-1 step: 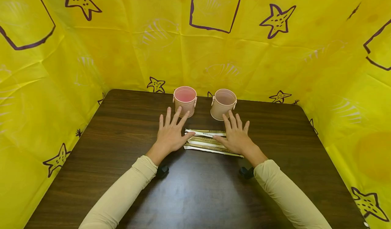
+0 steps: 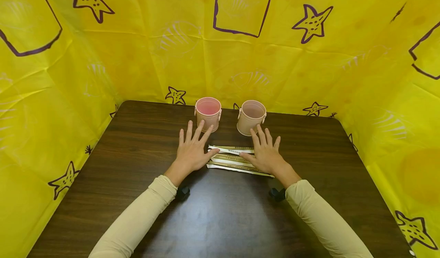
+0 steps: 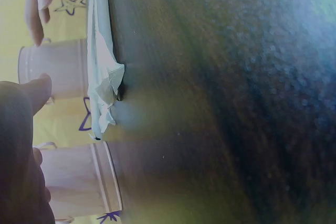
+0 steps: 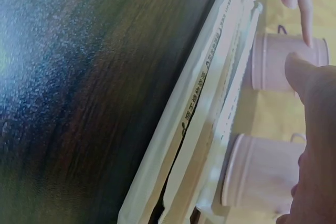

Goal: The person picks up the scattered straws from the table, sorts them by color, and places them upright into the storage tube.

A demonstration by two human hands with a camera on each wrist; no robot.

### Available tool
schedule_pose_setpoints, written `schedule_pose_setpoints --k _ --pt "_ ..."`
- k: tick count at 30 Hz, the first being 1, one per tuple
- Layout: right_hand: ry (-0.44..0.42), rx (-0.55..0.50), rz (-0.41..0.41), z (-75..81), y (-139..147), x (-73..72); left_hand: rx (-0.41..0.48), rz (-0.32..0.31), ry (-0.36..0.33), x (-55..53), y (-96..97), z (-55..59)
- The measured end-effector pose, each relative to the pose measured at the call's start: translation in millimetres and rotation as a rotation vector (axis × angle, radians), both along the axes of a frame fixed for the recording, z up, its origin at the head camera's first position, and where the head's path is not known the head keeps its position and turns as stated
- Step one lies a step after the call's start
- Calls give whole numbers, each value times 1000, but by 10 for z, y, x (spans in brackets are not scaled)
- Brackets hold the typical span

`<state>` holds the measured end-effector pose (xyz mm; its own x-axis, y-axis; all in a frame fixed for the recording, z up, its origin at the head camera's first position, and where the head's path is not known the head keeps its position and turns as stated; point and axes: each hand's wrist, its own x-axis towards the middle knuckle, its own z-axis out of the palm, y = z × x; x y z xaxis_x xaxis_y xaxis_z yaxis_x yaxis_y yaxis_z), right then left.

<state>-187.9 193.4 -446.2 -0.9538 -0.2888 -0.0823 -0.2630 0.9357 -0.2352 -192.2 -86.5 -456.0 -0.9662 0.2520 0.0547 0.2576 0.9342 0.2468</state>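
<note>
Several long, thin paper-wrapped packets (image 2: 237, 162), printed with small dark characters, lie side by side on the dark table. They look like wrapped chopsticks. My left hand (image 2: 192, 151) hovers with spread fingers at their left end, its thumb over that end. Above their right end, my right hand (image 2: 268, 154) is likewise spread, palm down, and covers part of them. Neither hand holds anything. Just beyond the left fingertips stands a small bucket (image 2: 208, 121) with a pink inside. Another, beige bucket (image 2: 248, 124) stands beyond the right fingertips. Both wrist views show the torn-looking packet ends (image 3: 107, 80) and the buckets.
The wood-grain table (image 2: 220, 216) carries all of this. A yellow cloth (image 2: 206, 59) with starfish and fish drawings hangs behind and on both sides. Dark wrist-worn devices (image 2: 183, 193) show beneath the wrists.
</note>
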Motion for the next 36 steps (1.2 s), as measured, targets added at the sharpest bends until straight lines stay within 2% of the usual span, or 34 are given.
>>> schedule_pose_setpoints --k 12,18,24,30,36 --pt "20 -6 26 3 -12 35 30 -5 24 -27 10 36" --pt "96 -49 65 2 -19 43 67 22 95 -69 9 105" --pt "188 -68 135 14 -46 78 136 48 148 -131 -38 183" --pt "269 -132 231 -27 -60 114 186 79 189 -234 -91 290" --pt "300 -212 298 -87 -77 164 223 77 215 -341 -122 421"
